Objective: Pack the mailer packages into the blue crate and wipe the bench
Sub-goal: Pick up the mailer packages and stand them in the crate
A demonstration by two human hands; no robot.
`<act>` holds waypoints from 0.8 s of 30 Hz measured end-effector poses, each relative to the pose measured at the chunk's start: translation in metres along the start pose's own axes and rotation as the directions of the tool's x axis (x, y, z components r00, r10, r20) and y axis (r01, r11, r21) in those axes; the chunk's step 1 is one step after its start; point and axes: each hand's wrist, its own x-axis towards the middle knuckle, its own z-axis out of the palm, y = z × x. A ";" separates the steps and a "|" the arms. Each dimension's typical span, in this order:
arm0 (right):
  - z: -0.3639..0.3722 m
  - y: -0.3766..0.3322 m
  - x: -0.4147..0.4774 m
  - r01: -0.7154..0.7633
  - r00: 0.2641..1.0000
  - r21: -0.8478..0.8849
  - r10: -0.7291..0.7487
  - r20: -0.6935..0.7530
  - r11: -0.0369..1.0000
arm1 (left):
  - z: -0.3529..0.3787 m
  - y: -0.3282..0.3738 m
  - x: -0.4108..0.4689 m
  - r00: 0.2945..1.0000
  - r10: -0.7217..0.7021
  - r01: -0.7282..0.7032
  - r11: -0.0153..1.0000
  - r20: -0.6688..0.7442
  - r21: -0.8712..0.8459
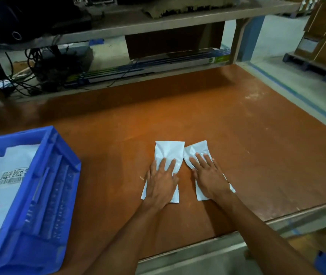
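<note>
Head view: at eight o'clock the blue crate [39, 195] holds mailer packages [1, 187]. At centre the left hand [161, 182] and right hand [210, 178] press two white sheets [169, 150] on the counter [237, 126], fingers [171, 165] spread flat, gripping nothing. Uneven pressure may bunch or tear the thin sheets during wiping.

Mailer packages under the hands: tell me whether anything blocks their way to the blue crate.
Nothing visible does. The two mailer packages lie under the left hand and right hand, and only bare bench separates them from the blue crate.
</note>
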 end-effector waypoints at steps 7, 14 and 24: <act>-0.029 -0.045 -0.002 -0.077 0.978 0.153 0.105 -0.179 0.985 | -0.050 -0.020 -0.006 0.998 -0.033 0.032 0.999 -0.053 -0.023; -0.141 -0.180 0.010 0.158 0.864 0.241 -0.016 -0.503 0.957 | -0.208 -0.082 -0.043 0.892 -0.051 0.070 0.997 -0.449 0.024; -0.178 -0.468 -0.021 0.384 0.767 0.129 -0.238 -0.596 0.914 | -0.320 -0.350 -0.198 0.788 -0.110 0.201 0.976 -0.606 0.085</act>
